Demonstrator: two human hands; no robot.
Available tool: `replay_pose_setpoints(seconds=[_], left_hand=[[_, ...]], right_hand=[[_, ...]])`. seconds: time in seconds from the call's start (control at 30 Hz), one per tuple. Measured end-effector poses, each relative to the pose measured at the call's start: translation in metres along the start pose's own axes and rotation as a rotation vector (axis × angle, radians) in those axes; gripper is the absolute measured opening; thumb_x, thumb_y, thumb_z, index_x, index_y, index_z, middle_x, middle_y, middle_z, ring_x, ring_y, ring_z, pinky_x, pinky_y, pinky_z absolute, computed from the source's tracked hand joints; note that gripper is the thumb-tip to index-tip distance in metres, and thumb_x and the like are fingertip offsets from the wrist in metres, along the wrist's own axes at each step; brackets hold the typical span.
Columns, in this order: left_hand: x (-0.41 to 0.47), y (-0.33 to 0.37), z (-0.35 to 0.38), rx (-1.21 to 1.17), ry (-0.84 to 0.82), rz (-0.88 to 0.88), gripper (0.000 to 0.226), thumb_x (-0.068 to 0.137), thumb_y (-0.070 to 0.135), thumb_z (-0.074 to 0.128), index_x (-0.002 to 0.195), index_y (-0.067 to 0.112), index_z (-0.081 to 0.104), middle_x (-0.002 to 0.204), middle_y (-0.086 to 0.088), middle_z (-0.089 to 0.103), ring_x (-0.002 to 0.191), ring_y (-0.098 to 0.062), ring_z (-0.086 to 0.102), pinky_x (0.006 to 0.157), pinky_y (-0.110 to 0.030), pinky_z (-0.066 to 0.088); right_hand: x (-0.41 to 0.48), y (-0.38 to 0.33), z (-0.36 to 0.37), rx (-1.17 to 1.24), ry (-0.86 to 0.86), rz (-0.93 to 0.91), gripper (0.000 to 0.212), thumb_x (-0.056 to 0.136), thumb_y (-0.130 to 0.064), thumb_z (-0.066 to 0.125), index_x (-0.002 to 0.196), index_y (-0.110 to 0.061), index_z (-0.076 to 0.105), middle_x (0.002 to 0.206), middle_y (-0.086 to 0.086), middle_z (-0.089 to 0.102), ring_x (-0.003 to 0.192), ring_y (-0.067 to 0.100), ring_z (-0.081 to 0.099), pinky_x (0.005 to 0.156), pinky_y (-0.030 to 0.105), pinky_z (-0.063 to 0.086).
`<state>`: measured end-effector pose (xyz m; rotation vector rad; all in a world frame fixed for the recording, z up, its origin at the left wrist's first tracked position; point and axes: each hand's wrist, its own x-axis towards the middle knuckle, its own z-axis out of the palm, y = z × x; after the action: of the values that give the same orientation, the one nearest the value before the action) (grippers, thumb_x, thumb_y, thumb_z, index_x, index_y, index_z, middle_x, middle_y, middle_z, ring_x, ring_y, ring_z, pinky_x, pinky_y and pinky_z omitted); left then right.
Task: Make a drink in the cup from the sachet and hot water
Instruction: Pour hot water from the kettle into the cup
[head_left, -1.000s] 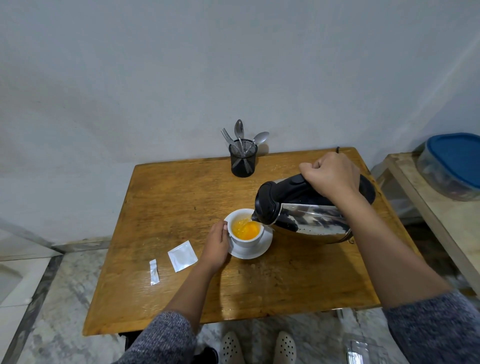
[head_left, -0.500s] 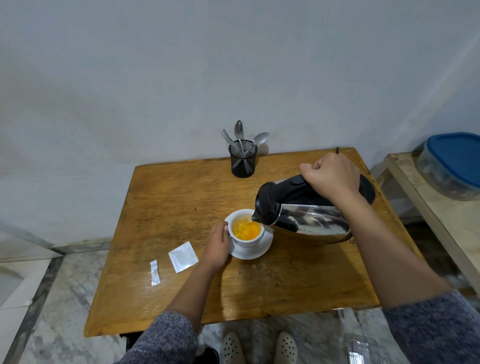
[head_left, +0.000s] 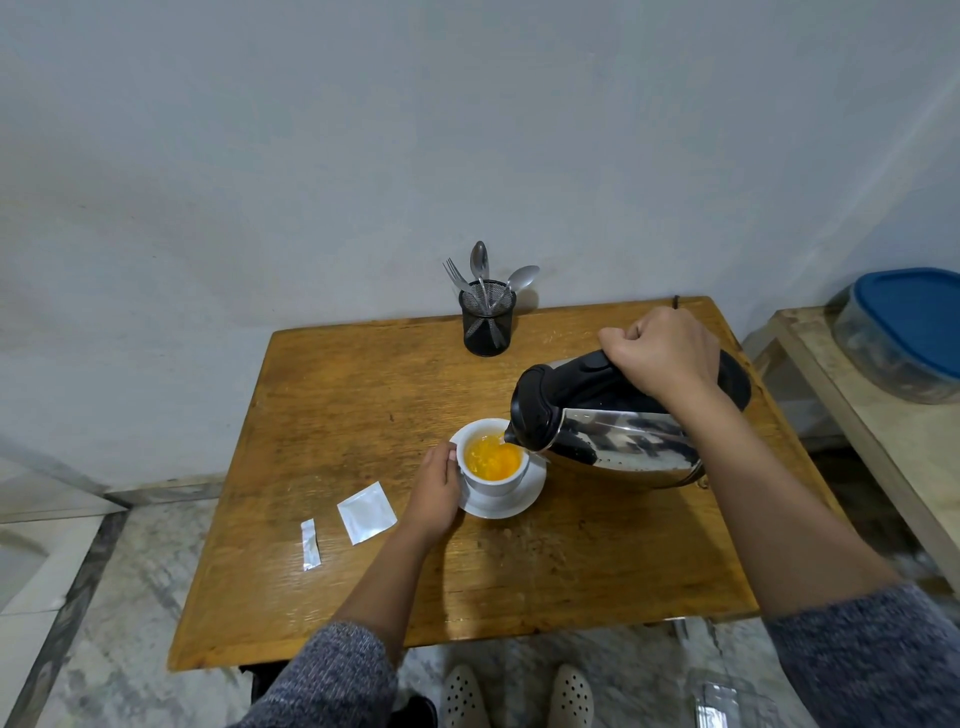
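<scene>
head view: right hand (head_left: 662, 353) clamped around the black handle of the steel kettle (head_left: 618, 426), kettle tipped hard toward the person's left, spout over the far-right rim of the white cup (head_left: 493, 462). left hand (head_left: 435, 491) is wrapped on the cup's near-left wall, thumb at the rim, bracing it on the saucer (head_left: 511, 506).

change over the last second: almost none in pose. kettle angle, both hands, cup position all hold. only visible delta is the orange liquid, which looks a touch higher and more churned than a second ago, sitting not far below the rim. so the pour is ongoing, powder already in and dissolving.

torn sachet (head_left: 366, 512) lies flat on the table (head_left: 363, 395) just left of the left hand, its torn-off strip (head_left: 309, 544) further left, both apart from the cup. reads as emptied, can't confirm.

judgement: fill step is near its end. next call is to level the kettle before the cup overflows onto the fingers holding it; hot water by a bare thumb is the risk. stirring not yet done; spoons stand in the mesh holder (head_left: 487, 325) at the back edge, within reach once the kettle is down.
</scene>
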<state>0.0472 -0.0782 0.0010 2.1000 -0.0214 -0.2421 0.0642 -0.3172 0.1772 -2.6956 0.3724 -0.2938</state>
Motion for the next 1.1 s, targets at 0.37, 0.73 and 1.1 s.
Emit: replay_pose_setpoints(seconds=[0.37,0.73,1.1], left_hand=[[0.0004,-0.0011,0.0,0.01,0.002,0.003,0.028,0.099,0.023,0.029,0.114,0.016,0.051,0.116,-0.009,0.055,0.102,-0.014,0.047,0.085,-0.026,0.035],[0.0006,-0.0008,-0.0001,0.017,-0.002,-0.007,0.028,0.099,0.024,0.03,0.116,0.016,0.051,0.119,-0.009,0.054,0.103,-0.013,0.046,0.087,-0.027,0.036],[0.0005,-0.001,0.0004,0.013,0.0,-0.011,0.029,0.098,0.023,0.03,0.116,0.015,0.051,0.119,-0.011,0.054,0.104,-0.015,0.047,0.087,-0.027,0.036]], right_hand=[[-0.0006,-0.0011,-0.0007,-0.009,-0.013,0.005,0.044,0.08,-0.028,0.05,0.039,-0.019,0.036,0.039,-0.006,0.027,0.038,0.015,0.028,0.047,0.022,0.027],[0.0008,-0.0016,-0.0007,-0.012,-0.017,0.0,0.045,0.08,-0.029,0.05,0.039,-0.018,0.035,0.039,-0.005,0.028,0.039,0.016,0.029,0.046,0.023,0.027],[0.0024,0.0001,0.0001,-0.01,-0.016,0.0,0.044,0.08,-0.029,0.05,0.039,-0.019,0.037,0.039,-0.006,0.028,0.038,0.015,0.029,0.046,0.023,0.027]])
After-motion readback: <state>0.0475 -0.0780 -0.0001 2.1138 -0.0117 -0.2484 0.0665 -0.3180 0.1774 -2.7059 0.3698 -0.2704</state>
